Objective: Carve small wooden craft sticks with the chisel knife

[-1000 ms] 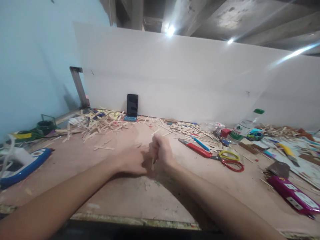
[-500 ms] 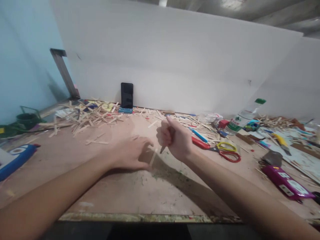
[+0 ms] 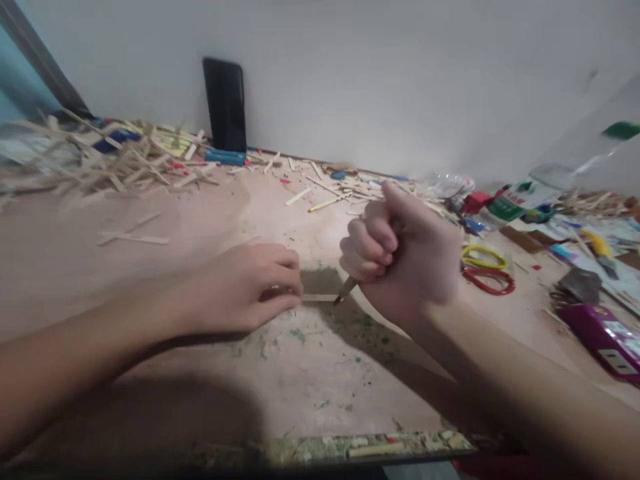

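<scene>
Low over the table, my left hand [image 3: 260,283] pinches the left end of a thin flat wooden stick [image 3: 320,298] between thumb and fingers. The stick points right, across the gap between my hands. My right hand [image 3: 400,250] makes a fist, thumb upward, around a slim tool with a dark pointed tip [image 3: 345,291]. Only its lower end shows below the fist; the rest is hidden. The tip meets the stick's right end, or hangs just over it; I cannot tell which.
A heap of wooden sticks [image 3: 135,160] lies at the back left, beside a phone [image 3: 225,107] leaning on the wall. At the right are scissors [image 3: 487,270], a plastic bottle [image 3: 520,200], a yellow cutter [image 3: 600,250] and a purple case [image 3: 603,340].
My left hand has closed on the wooden stick, which now lies level, pointing right. My right hand has brought the tool's tip to the stick's end. The view has moved closer and lower.
</scene>
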A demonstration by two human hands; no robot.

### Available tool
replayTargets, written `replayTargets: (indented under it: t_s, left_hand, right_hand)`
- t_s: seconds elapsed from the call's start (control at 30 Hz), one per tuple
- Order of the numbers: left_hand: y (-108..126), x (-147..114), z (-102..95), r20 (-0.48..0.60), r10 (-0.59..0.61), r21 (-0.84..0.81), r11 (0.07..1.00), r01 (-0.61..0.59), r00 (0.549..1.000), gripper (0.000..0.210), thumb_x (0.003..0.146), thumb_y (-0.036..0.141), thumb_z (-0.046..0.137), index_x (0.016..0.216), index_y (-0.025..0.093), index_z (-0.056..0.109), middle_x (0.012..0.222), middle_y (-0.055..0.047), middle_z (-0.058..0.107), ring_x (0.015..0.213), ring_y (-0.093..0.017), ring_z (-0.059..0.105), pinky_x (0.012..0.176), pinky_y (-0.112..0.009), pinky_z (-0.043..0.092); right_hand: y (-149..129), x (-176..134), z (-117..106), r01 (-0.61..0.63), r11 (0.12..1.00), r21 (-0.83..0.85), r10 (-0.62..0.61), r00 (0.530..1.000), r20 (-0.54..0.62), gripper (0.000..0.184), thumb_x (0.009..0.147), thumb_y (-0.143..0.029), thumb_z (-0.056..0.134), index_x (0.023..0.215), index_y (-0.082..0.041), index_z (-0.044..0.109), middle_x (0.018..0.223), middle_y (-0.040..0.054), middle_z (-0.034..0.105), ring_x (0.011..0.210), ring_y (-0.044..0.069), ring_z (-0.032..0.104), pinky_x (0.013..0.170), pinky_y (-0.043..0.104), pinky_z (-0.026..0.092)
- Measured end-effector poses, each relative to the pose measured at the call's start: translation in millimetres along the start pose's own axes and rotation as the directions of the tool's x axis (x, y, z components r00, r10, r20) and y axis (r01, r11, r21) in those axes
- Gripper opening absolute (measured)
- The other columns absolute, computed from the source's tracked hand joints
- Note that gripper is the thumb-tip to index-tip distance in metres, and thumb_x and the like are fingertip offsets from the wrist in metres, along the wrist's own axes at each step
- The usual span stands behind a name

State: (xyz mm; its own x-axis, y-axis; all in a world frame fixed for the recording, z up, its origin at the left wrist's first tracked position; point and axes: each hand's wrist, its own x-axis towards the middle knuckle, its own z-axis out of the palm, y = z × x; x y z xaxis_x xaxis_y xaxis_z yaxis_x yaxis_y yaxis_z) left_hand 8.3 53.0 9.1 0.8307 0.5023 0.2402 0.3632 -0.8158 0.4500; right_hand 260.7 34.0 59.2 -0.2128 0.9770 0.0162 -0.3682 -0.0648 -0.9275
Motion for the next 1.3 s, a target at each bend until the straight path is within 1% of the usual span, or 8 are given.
replayTargets:
  t_s: [0.03, 0.13, 0.23, 0.43, 0.73, 0.9, 1.07, 1.3]
  left_hand:
    - [1, 1, 1.6, -0.015, -0.004, -0.020, 1.000, 0.003, 1.000, 0.027, 0.124, 0.022, 0.068, 0.103, 0.024, 0.084, 0.104, -0.002, 0.083, 0.091, -0.018, 0.075, 0.092, -0.035, 0.057]
    - [4, 6, 5.4, -0.028, -0.002, -0.074, 0.997, 0.000, 1.000, 0.026, 0.122, 0.021, 0.066, 0.101, 0.025, 0.082, 0.099, 0.000, 0.082, 0.085, -0.017, 0.074, 0.086, -0.033, 0.053]
    - [3, 9, 7.5, -0.025, 0.000, -0.107, 0.994, -0.002, 1.000, 0.025, 0.119, 0.022, 0.067, 0.100, 0.026, 0.084, 0.098, 0.002, 0.083, 0.082, -0.015, 0.074, 0.083, -0.032, 0.053]
    - [0, 10, 8.7, -0.043, -0.040, -0.104, 0.994, 0.036, 0.998, 0.024, 0.113, 0.024, 0.067, 0.102, 0.026, 0.088, 0.102, 0.000, 0.088, 0.090, -0.019, 0.080, 0.087, -0.035, 0.056]
    - [6, 10, 12.7, -0.011, -0.086, -0.026, 0.996, 0.086, 0.996, 0.027, 0.109, 0.021, 0.063, 0.101, 0.025, 0.088, 0.102, -0.003, 0.085, 0.091, -0.022, 0.080, 0.092, -0.038, 0.059]
    - [7, 12, 13.8, -0.011, -0.095, -0.009, 0.995, 0.095, 0.995, 0.026, 0.105, 0.019, 0.066, 0.100, 0.027, 0.090, 0.102, -0.002, 0.085, 0.091, -0.022, 0.079, 0.087, -0.038, 0.056]
    - [9, 12, 13.1, -0.016, -0.109, -0.027, 0.994, 0.109, 0.994, 0.025, 0.109, 0.016, 0.070, 0.099, 0.025, 0.091, 0.101, 0.000, 0.085, 0.090, -0.019, 0.080, 0.087, -0.036, 0.055]
    - [11, 14, 11.7, 0.014, -0.158, -0.072, 0.985, 0.159, 0.987, 0.024, 0.103, 0.009, 0.074, 0.098, 0.025, 0.090, 0.103, 0.001, 0.090, 0.096, -0.021, 0.084, 0.098, -0.035, 0.064]
  right_hand:
    - [-4, -3, 6, -0.011, 1.000, -0.004, 0.011, 1.000, -0.029, 0.096, 0.140, -0.035, 0.033, 0.045, -0.024, 0.040, 0.047, -0.0049, 0.024, 0.041, 0.008, 0.020, 0.044, 0.029, 0.018]
    - [-11, -7, 20, -0.068, 0.997, -0.043, 0.064, 0.994, -0.088, 0.102, 0.142, -0.038, 0.021, 0.041, -0.021, 0.030, 0.042, -0.0038, 0.019, 0.036, 0.003, 0.022, 0.045, 0.027, 0.016]
    - [-11, -8, 28, -0.102, 0.985, -0.136, 0.089, 0.991, -0.095, 0.104, 0.142, -0.041, 0.017, 0.041, -0.017, 0.023, 0.040, -0.0032, 0.015, 0.035, 0.000, 0.024, 0.046, 0.027, 0.017]
    - [-6, -5, 33, -0.010, 0.967, -0.253, -0.020, 0.993, -0.115, 0.106, 0.144, -0.033, 0.025, 0.040, -0.016, 0.023, 0.040, -0.0037, 0.013, 0.035, 0.000, 0.028, 0.046, 0.028, 0.020]
    - [-4, -8, 39, -0.017, 0.972, -0.234, 0.020, 1.000, 0.011, 0.103, 0.141, -0.025, 0.008, 0.040, -0.022, 0.026, 0.040, -0.0026, 0.014, 0.036, 0.004, 0.025, 0.046, 0.028, 0.022]
    - [2, -6, 31, 0.102, 0.969, -0.224, -0.078, 0.990, 0.113, 0.095, 0.139, -0.027, 0.043, 0.046, -0.022, 0.025, 0.045, -0.0061, 0.013, 0.039, 0.005, 0.021, 0.047, 0.030, 0.017]
    - [15, 3, 15, 0.181, 0.961, -0.208, -0.149, 0.975, 0.162, 0.084, 0.117, -0.033, 0.078, 0.051, -0.025, 0.026, 0.053, -0.0069, 0.015, 0.045, 0.007, 0.027, 0.048, 0.029, 0.024]
    - [39, -4, 21, 0.315, 0.946, -0.075, -0.310, 0.948, 0.075, 0.076, 0.102, -0.042, 0.081, 0.062, -0.028, 0.018, 0.060, -0.0076, 0.012, 0.048, 0.009, 0.023, 0.049, 0.031, 0.020]
